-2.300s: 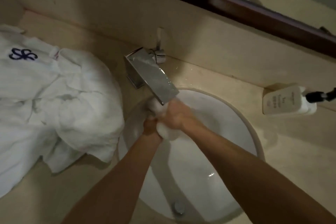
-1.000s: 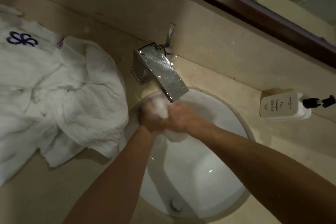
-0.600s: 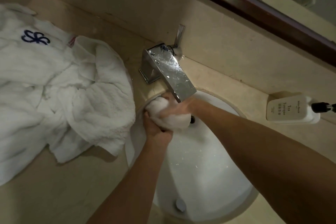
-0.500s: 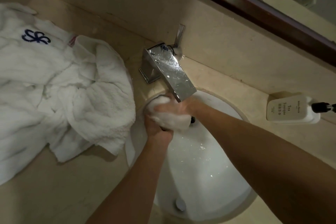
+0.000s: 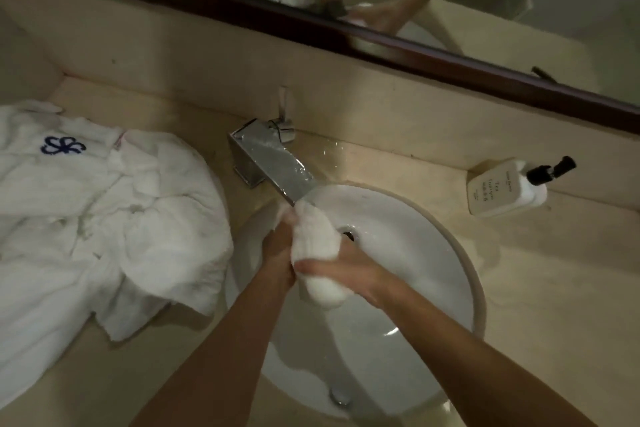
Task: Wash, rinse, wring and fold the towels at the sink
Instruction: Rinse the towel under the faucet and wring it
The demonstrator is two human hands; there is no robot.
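Hiding left hand (image 5: 277, 258) fingers, towel (image 5: 317, 246) blurs.

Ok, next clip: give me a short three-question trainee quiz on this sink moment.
1. True or false: the soap dispenser stands on the counter on the right side of the basin.
2. What do the left hand and the right hand hold together?
3. Where is the rolled small white towel? A) on the towel pile B) over the basin below the chrome faucet C) beside the dispenser

Key: 1 true; 2 the rolled small white towel; 3 B
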